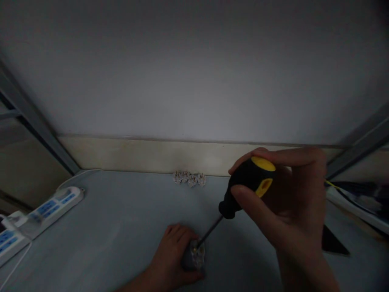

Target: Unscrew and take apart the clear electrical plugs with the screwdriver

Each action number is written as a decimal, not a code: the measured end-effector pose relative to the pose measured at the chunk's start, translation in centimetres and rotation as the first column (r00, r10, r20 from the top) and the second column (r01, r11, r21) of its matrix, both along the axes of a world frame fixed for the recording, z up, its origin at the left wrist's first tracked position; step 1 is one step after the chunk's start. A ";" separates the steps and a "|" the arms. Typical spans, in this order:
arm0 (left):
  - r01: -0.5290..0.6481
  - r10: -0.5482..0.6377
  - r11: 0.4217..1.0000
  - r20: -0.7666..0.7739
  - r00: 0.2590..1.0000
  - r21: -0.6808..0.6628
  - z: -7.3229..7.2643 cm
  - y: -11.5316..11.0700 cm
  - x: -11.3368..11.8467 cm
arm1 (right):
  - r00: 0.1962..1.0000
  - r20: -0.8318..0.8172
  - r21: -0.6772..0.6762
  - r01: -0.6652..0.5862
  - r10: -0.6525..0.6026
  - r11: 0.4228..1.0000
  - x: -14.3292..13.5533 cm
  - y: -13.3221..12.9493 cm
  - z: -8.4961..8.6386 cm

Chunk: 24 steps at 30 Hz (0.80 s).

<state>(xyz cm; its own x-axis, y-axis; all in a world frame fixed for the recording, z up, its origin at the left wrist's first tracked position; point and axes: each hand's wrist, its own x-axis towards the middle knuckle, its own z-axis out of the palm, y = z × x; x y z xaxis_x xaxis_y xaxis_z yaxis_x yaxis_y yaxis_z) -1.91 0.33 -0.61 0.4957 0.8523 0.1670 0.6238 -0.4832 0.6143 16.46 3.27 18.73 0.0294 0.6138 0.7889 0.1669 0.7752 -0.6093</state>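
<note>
My right hand [291, 207] is wrapped round the black and yellow handle of a screwdriver [247, 182]. Its shaft slants down to the left, and the tip meets a small clear plastic plug [198, 256] near a brass-coloured spot. Thumb and fingers of my left hand [174, 255] grip that clear piece from its left side against the table. Whether the tip sits in a screw is too small to tell. Farther back, against the wall, stand several similar clear plugs [192, 180] with metal pins pointing up.
A white power strip with blue sockets [45, 213] and a white cable lies at the left on the grey table [121, 219]. A dark flat object [334, 242] is partly behind my right wrist. Cables and a white casing [358, 207] are at the right edge. A wall closes off the back.
</note>
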 end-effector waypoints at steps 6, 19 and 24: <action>-0.008 0.008 1.000 -0.005 1.000 -0.008 0.5 -0.4 0.2 | 0.958 0.039 0.167 0.273 -0.283 0.947 -1.0 -1.3 0.6; -0.040 0.040 0.999 -0.020 0.999 0.016 1.3 -0.7 -0.8 | 0.753 0.153 -0.409 0.638 -0.640 0.653 9.2 -4.7 -0.6; -0.235 0.217 0.960 0.126 0.968 0.149 3.9 2.3 -4.7 | 0.788 -0.175 -0.614 0.381 -0.590 0.691 14.7 -3.0 -5.4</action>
<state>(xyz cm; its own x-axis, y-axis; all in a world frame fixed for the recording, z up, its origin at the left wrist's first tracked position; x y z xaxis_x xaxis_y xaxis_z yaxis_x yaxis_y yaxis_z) -6.61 2.64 3.26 0.2645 0.8972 0.3536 0.6628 -0.4355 0.6092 31.15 0.31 13.35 0.6380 0.7362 0.2259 0.1332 0.1834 -0.9740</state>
